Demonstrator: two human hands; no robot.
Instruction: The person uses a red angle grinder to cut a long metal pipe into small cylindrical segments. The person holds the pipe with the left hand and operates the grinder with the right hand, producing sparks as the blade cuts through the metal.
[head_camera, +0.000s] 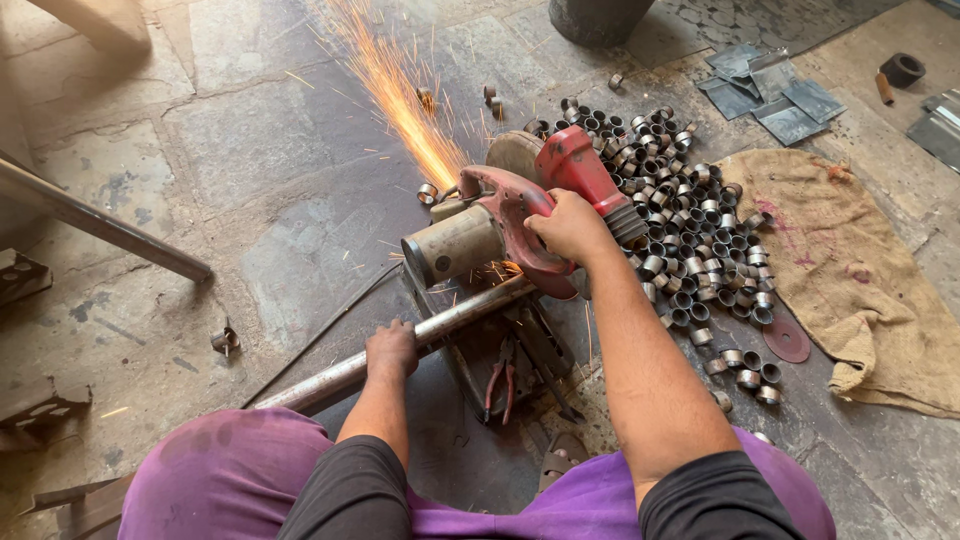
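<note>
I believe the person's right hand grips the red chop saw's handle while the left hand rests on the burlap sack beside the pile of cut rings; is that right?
Not quite. In the head view the left hand presses on the long grey metal pipe fed under the saw, not on the brown burlap sack. The right hand does grip the red chop saw, with the pile of short cut metal rings beside it.
</note>
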